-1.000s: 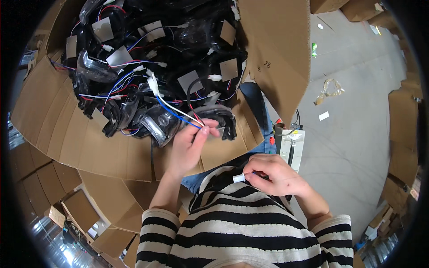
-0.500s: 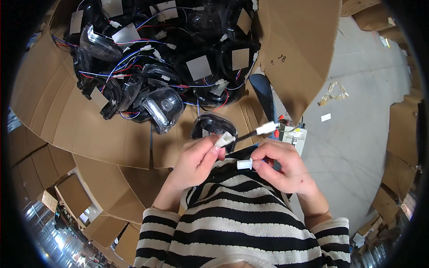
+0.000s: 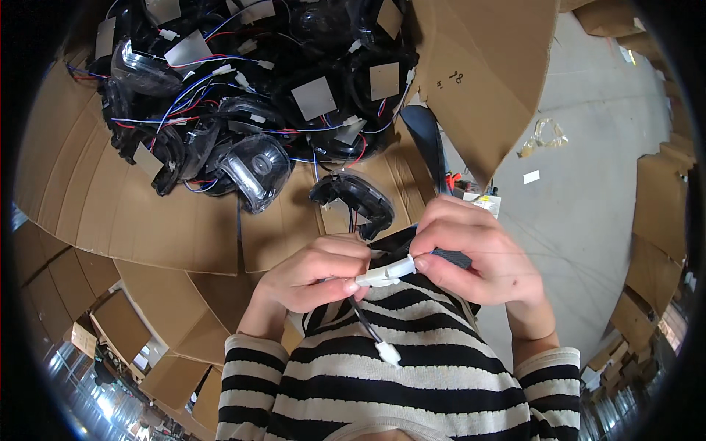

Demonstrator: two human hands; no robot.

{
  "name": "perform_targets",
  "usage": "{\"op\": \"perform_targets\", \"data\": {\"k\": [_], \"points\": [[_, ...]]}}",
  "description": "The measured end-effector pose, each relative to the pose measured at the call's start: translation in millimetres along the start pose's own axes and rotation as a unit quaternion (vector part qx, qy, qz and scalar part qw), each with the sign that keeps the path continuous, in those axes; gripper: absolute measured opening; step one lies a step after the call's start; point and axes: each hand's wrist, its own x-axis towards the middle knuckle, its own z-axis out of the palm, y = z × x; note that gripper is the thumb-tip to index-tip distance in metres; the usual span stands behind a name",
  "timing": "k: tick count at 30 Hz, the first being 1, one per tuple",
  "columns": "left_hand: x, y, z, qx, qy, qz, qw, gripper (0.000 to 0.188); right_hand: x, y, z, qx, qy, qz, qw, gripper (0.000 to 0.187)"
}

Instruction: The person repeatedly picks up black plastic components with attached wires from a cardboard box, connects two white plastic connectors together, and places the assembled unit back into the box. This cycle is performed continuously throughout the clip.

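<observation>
pinching both ends of a white connector pair (image 3: 387, 275), low in front of the striped shirt (image 3: 412, 345). left hand (image 3: 315, 272): thumb and index closed on the left end, other fingers curled in, no gap seen at the pinch. right hand (image 3: 476, 253): thumb and index closed on the right end, rest of the fingers folded behind. the two connector pieces are in one line, end to end and touching; can't tell how deep they're seated. black cable (image 3: 365, 321) drops from under the left hand, loose white plug (image 3: 387, 354) at its tip, over the shirt; can't tell if it touches.

one black lamp unit (image 3: 354, 197) lies over the near carton flap (image 3: 283, 235), just beyond the left hand, apart from the pile, wires running down toward that hand. lamp pile (image 3: 316, 33) in the open carton, with coloured wires and grey square pads (image 3: 312, 98) all over. clear-lensed lamp (image 3: 257, 173) at its near edge. right side: brown side flap (image 3: 485, 110) with pen marks, then grey floor (image 3: 588, 213) with white slip (image 3: 531, 177) and crumpled tape (image 3: 548, 140).
</observation>
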Motion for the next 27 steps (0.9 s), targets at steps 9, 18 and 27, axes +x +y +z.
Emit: {"op": "perform_targets", "data": {"k": [9,18,27], "points": [[7,5,-8,-0.044,-0.049,-0.056,0.996,0.025,0,-4,5,-0.075,0.009,-0.007,0.997,0.006],[-14,-1,-18,-0.050,0.127,-0.027,0.990,0.011,-26,-19,-24,-0.035,0.123,0.072,0.989,0.002],[-22,-6,-8,-0.119,0.217,-0.035,0.968,0.012,-18,-17,-6,0.015,0.076,0.027,0.997,0.003]]}}
